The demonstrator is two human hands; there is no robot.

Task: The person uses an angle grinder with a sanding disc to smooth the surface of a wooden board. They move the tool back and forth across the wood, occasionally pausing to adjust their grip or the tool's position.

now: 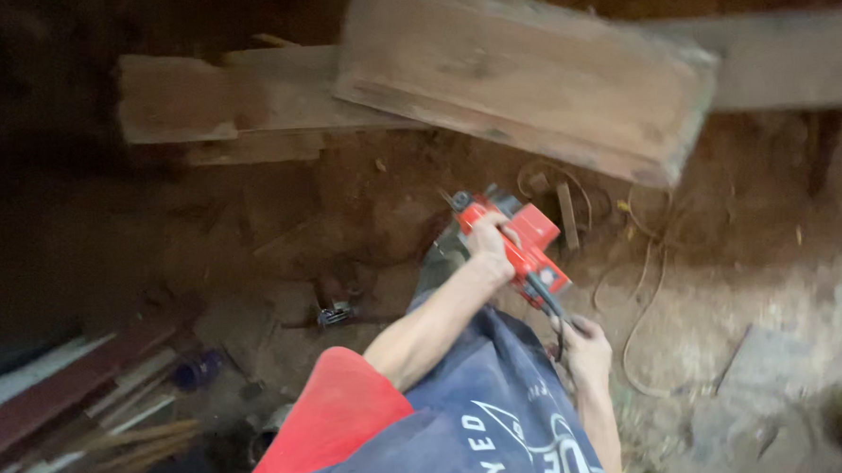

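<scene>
Your fingers were wrapped around the handle of the red power tool [521, 242]: your left hand [490, 241] gripped it, held low above the dirt floor [764, 278]. Your right hand [585, 345] had closed on its black cord [549, 308]. By the look of it, no cutting had begun; the tool hung clear of the wood. The wide plank [528, 76] lay tilted across a long beam [244, 93] ahead, loose cable [645, 283] and scrap strips [116, 411] cluttering the ground.

hands: 2 [490, 235] | red power planer: 1 [525, 241] | black cord: 1 [549, 308] | large wooden planks: 2 [528, 76]
</scene>
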